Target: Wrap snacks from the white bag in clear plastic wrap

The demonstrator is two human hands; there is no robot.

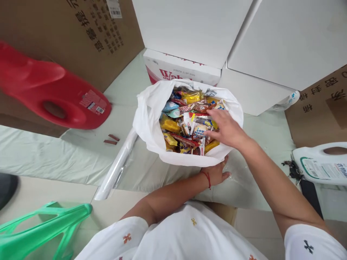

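A white plastic bag (151,119) stands wide open on the table, filled with small wrapped snacks (192,124) in yellow, red, blue and brown. Over the bag's right side reaches my right hand (226,128), its thumb and fingers apart, close above a clear-wrapped biscuit packet (200,130). Whether the fingertips touch the snacks I cannot tell. Below the bag's front edge, my left hand (216,174) rests on the tabletop with the thumb stretched out. Some of its fingers are hidden behind the bag, and a red cord circles the wrist.
Behind the bag are a red-and-white carton (181,68) and large white boxes (189,25). At left are a red jug (54,90), a brown carton (81,32), a clear plastic roll (116,164) and a green stool (46,227). A white jug (322,164) and dark phone (311,196) lie right.
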